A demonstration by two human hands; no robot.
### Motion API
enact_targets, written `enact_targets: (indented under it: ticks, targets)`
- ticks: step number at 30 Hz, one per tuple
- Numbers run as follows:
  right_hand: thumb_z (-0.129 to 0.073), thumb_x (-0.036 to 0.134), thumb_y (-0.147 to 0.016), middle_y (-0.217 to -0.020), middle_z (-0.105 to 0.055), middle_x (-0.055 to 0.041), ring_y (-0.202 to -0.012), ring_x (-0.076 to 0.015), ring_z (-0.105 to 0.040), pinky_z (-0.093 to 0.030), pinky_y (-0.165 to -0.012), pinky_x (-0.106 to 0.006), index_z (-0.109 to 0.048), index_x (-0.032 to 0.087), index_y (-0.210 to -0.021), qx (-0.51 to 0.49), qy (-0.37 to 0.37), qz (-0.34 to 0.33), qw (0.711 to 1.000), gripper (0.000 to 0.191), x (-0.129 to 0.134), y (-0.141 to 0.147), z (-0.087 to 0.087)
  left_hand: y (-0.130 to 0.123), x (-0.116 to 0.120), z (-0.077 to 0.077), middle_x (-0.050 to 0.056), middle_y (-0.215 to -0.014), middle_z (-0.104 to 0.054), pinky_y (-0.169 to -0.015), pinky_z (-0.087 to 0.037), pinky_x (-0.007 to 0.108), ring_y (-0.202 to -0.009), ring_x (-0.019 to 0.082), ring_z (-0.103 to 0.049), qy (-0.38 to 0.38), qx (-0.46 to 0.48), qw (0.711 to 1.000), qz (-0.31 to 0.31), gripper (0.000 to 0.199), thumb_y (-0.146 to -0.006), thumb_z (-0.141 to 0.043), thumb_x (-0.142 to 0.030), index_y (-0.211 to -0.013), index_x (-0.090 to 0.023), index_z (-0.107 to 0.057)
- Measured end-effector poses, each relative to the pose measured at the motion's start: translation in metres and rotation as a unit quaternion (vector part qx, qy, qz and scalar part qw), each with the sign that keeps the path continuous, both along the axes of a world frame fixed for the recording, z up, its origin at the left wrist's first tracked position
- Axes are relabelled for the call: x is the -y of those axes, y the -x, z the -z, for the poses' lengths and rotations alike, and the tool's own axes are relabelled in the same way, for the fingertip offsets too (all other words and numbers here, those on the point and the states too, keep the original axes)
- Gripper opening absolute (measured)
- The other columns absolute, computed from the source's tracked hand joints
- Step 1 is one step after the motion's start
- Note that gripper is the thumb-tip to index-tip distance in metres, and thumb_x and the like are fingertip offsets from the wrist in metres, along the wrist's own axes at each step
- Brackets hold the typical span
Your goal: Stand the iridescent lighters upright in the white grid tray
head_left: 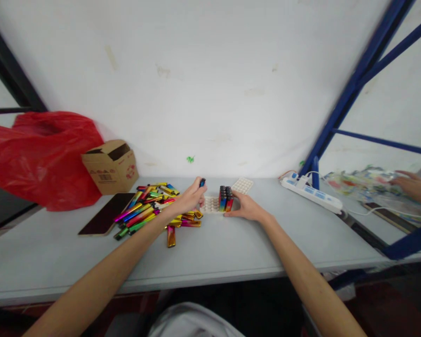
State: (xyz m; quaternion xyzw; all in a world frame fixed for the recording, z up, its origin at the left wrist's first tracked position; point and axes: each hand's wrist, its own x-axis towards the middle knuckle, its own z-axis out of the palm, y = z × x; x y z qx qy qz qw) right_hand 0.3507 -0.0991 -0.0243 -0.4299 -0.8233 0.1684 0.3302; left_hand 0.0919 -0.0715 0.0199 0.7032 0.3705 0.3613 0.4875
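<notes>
My left hand [192, 195] is closed around a lighter [202, 181], whose black top sticks up above the fingers. It is over the left end of a white tray with rows of round pockets [210, 204]. Several shiny lighters with black tops [226, 199] stand upright, packed together on the right part of this tray. My right hand [247, 206] clasps that block from the right, thumb low at the front and fingers behind. Left of the tray lies a loose heap of metallic coloured lighters [145, 213], partly hidden by my left forearm.
A second white pocketed tray [243, 186] lies behind, near the wall. On the left are a dark tablet-like slab [107, 214], an opened cardboard box [110, 167] and a red plastic bag [52, 159]. To the right are a power strip [312, 193], blue frame bars and another person's hand [412, 186].
</notes>
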Motion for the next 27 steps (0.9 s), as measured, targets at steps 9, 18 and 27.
enact_targets:
  ticks: [9,18,27]
  targets:
    - [-0.087,0.045,-0.069,-0.126,-0.067,-0.0124,-0.112,-0.0307,-0.064,-0.049,-0.102,-0.045,-0.058,0.017,-0.130,-0.006,0.011,-0.012,1.000,0.073,0.001,0.001,-0.003,-0.016,-0.041,0.006,0.004,-0.077,-0.065,-0.069,-0.053,0.030,-0.071,0.017,-0.062,-0.053,-0.013,0.999,0.006,0.045,-0.080,-0.065,-0.055,-0.097,-0.013,-0.069]
    - [-0.087,0.043,-0.070,-0.131,-0.066,-0.0127,-0.117,-0.0318,-0.063,-0.047,-0.105,-0.048,-0.055,0.018,-0.134,-0.013,0.024,-0.016,0.999,0.076,0.002,0.001,-0.004,-0.027,-0.050,0.011,0.009,-0.091,-0.075,-0.081,-0.054,0.032,-0.085,0.022,-0.069,-0.109,-0.028,0.991,0.067,0.036,-0.076,-0.074,-0.046,-0.090,-0.013,-0.071]
    - [-0.087,0.043,-0.070,-0.131,-0.065,-0.0131,-0.117,-0.0313,-0.063,-0.047,-0.106,-0.047,-0.055,0.018,-0.134,-0.018,0.024,-0.028,0.999,0.075,0.000,0.001,-0.004,-0.023,-0.049,-0.003,-0.001,-0.066,-0.066,-0.061,-0.045,0.023,-0.065,0.018,-0.060,-0.164,-0.125,0.974,0.096,0.027,-0.078,-0.070,-0.043,-0.087,-0.019,-0.067]
